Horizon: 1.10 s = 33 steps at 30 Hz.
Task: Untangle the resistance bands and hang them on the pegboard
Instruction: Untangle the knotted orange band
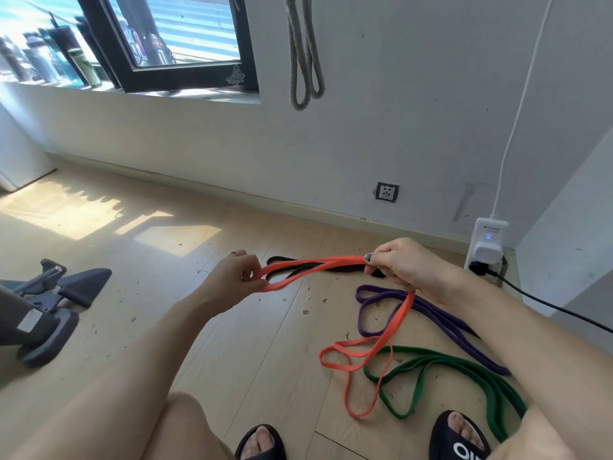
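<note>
You have one view only, worn on your head: it looks forward and steeply down at the wooden floor (pixel 232 327), close over your forearms, with the white wall (pixel 398 127) rising just beyond that floor.

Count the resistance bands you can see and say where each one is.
4. The orange band is held up between the left hand and right hand; the black band lies behind it, and the purple band and green band lie on the floor at right.
</note>
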Motion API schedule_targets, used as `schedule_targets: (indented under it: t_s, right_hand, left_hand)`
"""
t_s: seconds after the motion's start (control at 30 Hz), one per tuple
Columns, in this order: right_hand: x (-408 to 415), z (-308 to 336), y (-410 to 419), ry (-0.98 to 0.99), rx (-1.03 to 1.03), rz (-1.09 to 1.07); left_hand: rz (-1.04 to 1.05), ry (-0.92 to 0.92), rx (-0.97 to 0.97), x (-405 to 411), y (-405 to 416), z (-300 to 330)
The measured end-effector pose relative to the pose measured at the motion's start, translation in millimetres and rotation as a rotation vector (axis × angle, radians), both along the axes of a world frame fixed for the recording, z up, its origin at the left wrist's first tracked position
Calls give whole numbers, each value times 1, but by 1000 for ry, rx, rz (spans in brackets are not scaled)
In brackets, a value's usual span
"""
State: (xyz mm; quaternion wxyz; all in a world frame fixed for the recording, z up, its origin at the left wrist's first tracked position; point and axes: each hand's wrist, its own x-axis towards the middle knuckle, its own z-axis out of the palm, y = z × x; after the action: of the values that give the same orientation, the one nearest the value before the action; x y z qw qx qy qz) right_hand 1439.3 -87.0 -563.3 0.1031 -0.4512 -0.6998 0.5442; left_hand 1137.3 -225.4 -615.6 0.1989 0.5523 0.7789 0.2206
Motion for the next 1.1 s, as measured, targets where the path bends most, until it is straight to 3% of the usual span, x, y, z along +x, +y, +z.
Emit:
schedule_targets:
  t_s: [0.23,0.43,0.57,0.63,0.83,0.97,1.1]
  right_hand:
    - [-2,0,-2,-5,-13,26]
    - [-3,3,-5,9,-19,40]
    - [-5,6,-8,44,-39,116]
    - [-10,6,-12,48,-57,190]
    - [-24,9,-22,51,-140,372]
    - [-19,6,-19,100,-158,368]
    - [-11,1,-14,11,-8,408]
  left_hand:
    - [139,-112,65,-5,-1,2]
    - [86,-41,44,-4,1,-4]
    - [-35,28,-222,-8,-1,-6]
    - [-167,-28,-318,3,-1,-1]
    - [-520,-272,-38,80,13,35]
    - [-447,-327,-23,84,17,42]
    - [-398,-301,-28,67,14,44]
